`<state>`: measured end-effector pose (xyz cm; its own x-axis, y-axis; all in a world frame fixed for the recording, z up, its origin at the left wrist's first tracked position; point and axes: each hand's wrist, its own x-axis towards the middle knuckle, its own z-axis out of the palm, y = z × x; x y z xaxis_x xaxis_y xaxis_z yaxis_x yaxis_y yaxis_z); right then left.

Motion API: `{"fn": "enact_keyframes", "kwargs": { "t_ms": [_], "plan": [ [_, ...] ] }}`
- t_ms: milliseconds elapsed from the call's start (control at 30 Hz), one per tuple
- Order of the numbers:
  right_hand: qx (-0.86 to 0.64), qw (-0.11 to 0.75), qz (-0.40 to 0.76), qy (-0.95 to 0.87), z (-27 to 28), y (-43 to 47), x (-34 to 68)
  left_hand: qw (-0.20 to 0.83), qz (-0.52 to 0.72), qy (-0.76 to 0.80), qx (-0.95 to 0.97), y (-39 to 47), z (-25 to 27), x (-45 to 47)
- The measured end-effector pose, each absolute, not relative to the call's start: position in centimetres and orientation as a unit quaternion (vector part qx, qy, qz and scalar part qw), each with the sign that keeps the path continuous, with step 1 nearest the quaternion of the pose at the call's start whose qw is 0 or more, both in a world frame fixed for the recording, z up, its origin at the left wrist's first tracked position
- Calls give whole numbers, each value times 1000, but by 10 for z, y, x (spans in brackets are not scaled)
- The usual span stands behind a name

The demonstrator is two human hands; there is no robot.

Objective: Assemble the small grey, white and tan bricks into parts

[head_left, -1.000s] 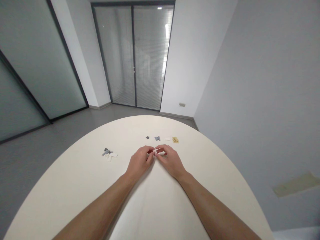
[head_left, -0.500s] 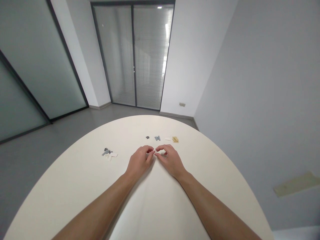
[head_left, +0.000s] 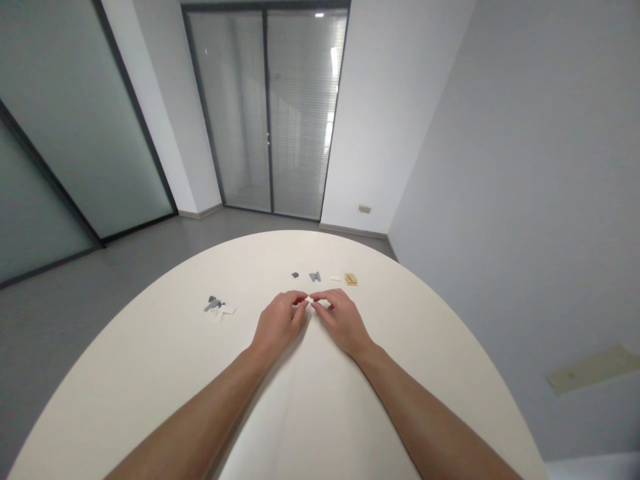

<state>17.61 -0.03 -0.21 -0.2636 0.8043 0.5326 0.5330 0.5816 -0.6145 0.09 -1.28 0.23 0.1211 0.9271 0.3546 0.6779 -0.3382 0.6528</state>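
My left hand (head_left: 281, 321) and my right hand (head_left: 343, 320) meet fingertip to fingertip above the middle of the table. Between their thumbs and forefingers is a small white piece (head_left: 309, 300), mostly covered by the fingers; its exact kind is too small to make out. Both hands are closed in a pinch on it. Just beyond the hands lie a small dark grey piece (head_left: 295, 275), several blue-grey pieces (head_left: 315, 277), a flat white strip (head_left: 335, 279) and a cluster of tan pieces (head_left: 351, 279).
A mixed pile of grey pieces (head_left: 214, 303) and white pieces (head_left: 228, 309) lies to the left of my left hand. The round white table (head_left: 150, 373) has its curved far edge beyond the pieces. Glass doors (head_left: 270, 120) and walls stand behind it.
The fingertips have shifted slightly around the small white piece, and the right thumb and forefinger sit a little differently. The pieces on the table lie where they were.
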Motion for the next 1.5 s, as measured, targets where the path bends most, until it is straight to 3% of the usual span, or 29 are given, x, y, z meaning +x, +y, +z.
{"fn": "enact_keyframes", "kwargs": {
  "t_ms": [1500],
  "plan": [
    [-451, 426, 188, -762, -3, 0, 175, 152, 383, 539, 735, -14, 5, 0]
  ]
}}
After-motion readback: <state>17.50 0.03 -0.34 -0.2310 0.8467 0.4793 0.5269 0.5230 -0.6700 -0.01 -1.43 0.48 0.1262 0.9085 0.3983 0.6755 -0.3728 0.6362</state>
